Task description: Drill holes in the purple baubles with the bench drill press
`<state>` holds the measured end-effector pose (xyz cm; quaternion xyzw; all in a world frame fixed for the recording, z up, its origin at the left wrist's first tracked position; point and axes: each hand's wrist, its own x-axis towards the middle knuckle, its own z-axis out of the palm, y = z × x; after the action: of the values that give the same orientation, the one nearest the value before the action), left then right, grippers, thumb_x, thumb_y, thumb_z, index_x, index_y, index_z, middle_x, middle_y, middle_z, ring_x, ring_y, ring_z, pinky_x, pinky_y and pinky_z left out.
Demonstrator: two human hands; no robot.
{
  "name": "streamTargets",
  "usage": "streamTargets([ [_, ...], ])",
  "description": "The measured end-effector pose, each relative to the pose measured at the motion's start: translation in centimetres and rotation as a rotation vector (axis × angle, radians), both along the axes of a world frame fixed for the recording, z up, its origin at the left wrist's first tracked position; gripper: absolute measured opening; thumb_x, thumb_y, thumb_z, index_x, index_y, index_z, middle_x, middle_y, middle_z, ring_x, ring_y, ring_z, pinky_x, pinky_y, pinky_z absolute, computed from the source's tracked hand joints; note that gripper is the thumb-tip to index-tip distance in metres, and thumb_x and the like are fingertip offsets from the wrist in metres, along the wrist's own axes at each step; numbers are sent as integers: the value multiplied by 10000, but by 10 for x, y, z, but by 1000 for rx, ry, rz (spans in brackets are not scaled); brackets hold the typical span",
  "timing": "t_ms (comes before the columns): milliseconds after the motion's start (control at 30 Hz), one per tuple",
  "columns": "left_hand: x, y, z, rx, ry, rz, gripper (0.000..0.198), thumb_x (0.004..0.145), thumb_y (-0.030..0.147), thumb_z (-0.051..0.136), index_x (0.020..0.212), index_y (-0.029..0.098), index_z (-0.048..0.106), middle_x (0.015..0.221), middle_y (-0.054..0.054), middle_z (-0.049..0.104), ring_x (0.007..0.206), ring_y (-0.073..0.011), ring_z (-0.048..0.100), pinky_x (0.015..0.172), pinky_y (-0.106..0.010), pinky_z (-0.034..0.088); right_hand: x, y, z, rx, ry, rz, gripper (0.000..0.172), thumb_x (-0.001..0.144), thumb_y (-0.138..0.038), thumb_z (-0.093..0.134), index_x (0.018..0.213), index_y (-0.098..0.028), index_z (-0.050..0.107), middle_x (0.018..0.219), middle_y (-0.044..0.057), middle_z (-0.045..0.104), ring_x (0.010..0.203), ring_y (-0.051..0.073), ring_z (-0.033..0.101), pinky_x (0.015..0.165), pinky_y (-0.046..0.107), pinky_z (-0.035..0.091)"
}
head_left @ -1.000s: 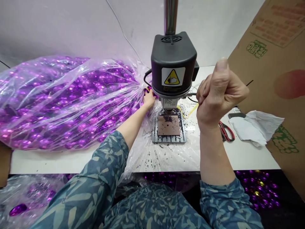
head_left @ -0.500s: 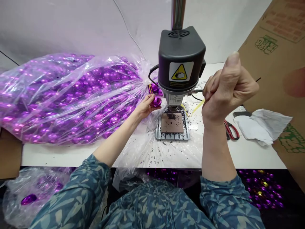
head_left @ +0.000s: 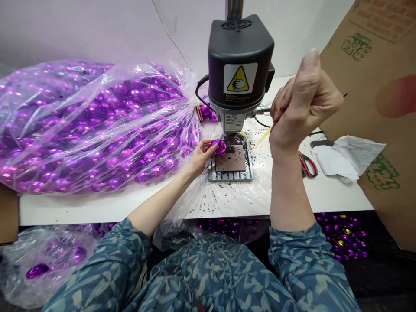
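Note:
A purple faceted gem (head_left: 219,147) is pinched between the thumb and fingers of my left hand (head_left: 203,156). It hangs over the upper left of the brown square board (head_left: 231,160) on the slotted metal base (head_left: 224,177) of a small drill press (head_left: 241,52). My right hand (head_left: 303,102) is a closed fist beside the machine head, wrapped round the press's handle, whose metal rod (head_left: 262,111) runs into the fist; the grip itself is hidden. Black shavings lie over the board and base.
A large clear bag (head_left: 97,130) full of purple gems fills the left of the white table (head_left: 97,210). Red-handled scissors (head_left: 307,165), crumpled white paper (head_left: 347,158) and a cardboard box (head_left: 373,108) are at right. Several purple gems (head_left: 346,238) lie below the table edge.
My left hand has brought the gem from beside the bag's neck rightward and down to the board. My right hand keeps its hold; the whole view has shifted slightly.

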<state>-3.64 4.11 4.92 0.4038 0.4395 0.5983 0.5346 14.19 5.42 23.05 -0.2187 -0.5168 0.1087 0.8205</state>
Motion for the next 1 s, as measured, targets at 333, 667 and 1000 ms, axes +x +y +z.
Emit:
streamTargets([
  [333, 16, -3, -10, 102, 208, -37, 529, 727, 491, 904, 1026, 212, 568, 963, -32, 736, 928, -180, 714, 869, -342, 558, -2, -3, -1, 9, 30, 27, 663, 846, -697, 518, 497, -193, 266, 416, -82, 249, 354, 2, 279, 437, 235, 281],
  [667, 22, -12, -10, 218, 533, -68, 488, 756, 384, 886, 1136, 205, 636, 1190, -101, 716, 1078, -242, 689, 976, -424, 545, -1, -2, -6, 107, 60, 130, 560, 925, -483, 557, 508, -176, 343, 436, -77, 264, 378, 0, 286, 453, 240, 280],
  [1000, 28, -19, -3, 222, 459, -89, 517, 727, 429, 913, 1126, 217, 663, 1195, -110, 722, 1166, -277, 672, 1064, -465, 526, -2, -16, -10, -18, 44, 14, 639, 909, -642, 518, 517, -202, 269, 435, -65, 219, 382, 28, 263, 455, 281, 237],
])
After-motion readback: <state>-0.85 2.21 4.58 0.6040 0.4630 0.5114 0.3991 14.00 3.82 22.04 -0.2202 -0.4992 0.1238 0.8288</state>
